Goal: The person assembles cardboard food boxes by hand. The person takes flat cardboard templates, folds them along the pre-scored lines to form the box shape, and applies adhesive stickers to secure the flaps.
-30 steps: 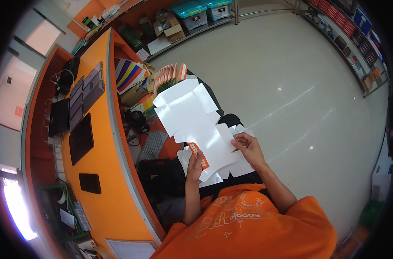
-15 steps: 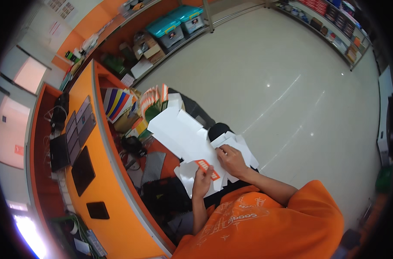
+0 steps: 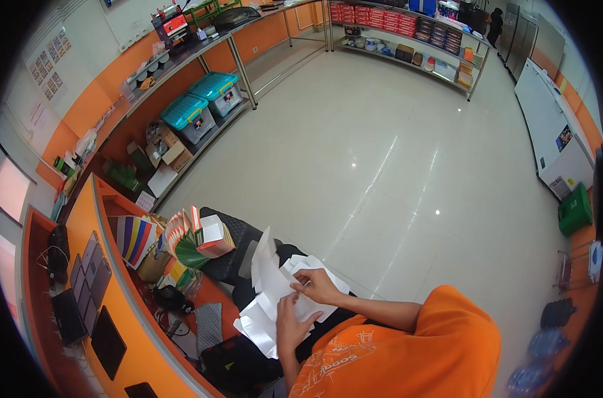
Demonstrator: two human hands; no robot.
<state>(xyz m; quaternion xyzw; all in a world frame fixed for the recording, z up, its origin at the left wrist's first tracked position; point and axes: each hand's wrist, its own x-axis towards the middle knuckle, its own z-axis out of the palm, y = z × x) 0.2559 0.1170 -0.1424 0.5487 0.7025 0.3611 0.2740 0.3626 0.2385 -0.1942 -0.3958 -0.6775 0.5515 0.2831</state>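
Note:
A flat cardboard box blank [image 3: 267, 290], white on the side facing me, lies over my lap with one panel tilted up. My right hand [image 3: 316, 286] pinches the blank near its middle fold with thumb and fingers. Against its near part rests my left hand [image 3: 293, 326], fingers stretched upward and thumb spread away to the right. More white blanks [image 3: 328, 268] lie beneath, partly covered by my right hand and the upper blank. Beyond them, on a dark padded seat [image 3: 238, 245], stand several folded orange-and-white boxes [image 3: 215, 239] beside a fanned stack of printed cards or boxes [image 3: 180, 233].
To my left runs an orange counter [image 3: 135, 325] with dark tablets [image 3: 108, 341]. Teal-lidded bins [image 3: 190, 119] sit on the low shelf behind. A white chest freezer [image 3: 550, 126] and a green bin [image 3: 575, 211] stand at right, with water jugs [image 3: 546, 343] nearer.
My view has swung, showing more of the room at right. The blank's far panel has risen, and its orange printed patch is out of sight. My left hand's thumb has spread from its fingers.

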